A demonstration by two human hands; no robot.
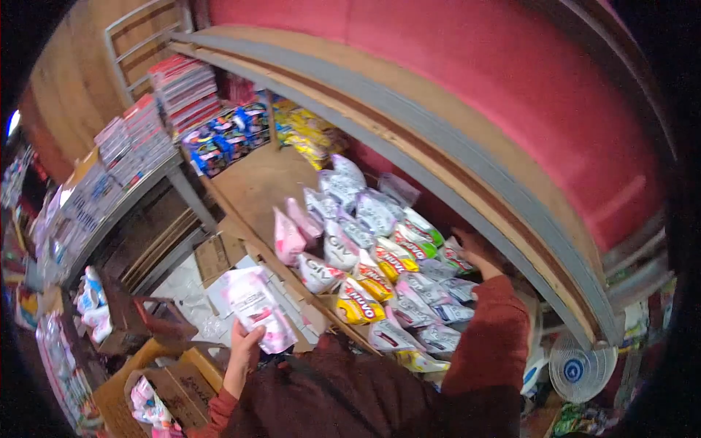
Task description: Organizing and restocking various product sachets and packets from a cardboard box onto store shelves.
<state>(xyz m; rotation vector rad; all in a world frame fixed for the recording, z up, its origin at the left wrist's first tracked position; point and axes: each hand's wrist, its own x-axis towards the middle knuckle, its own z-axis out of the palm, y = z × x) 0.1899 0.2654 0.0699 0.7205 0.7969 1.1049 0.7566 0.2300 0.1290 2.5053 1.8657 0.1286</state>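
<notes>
My left hand (246,345) holds a pink and white refill pouch (258,309) upright by its lower edge, in front of the shelf. My right hand (475,254) reaches to the back of the shelf and is at a green and white Nuvo pouch (455,256); whether the fingers grip it cannot be told. Between the hands, rows of standing pouches fill part of the wooden shelf (246,175): yellow Nuvo pouches (360,304), white Giv pouches (340,246), pink pouches (288,235) and pale purple and white pouches (377,213).
A wooden beam (405,131) runs above the shelf. Blue packets (230,137) and yellow packets (306,128) lie at its far end. Stacked books or packs (186,90) stand at the left. An opened cardboard box (183,388) is at lower left, a fan (580,369) at lower right.
</notes>
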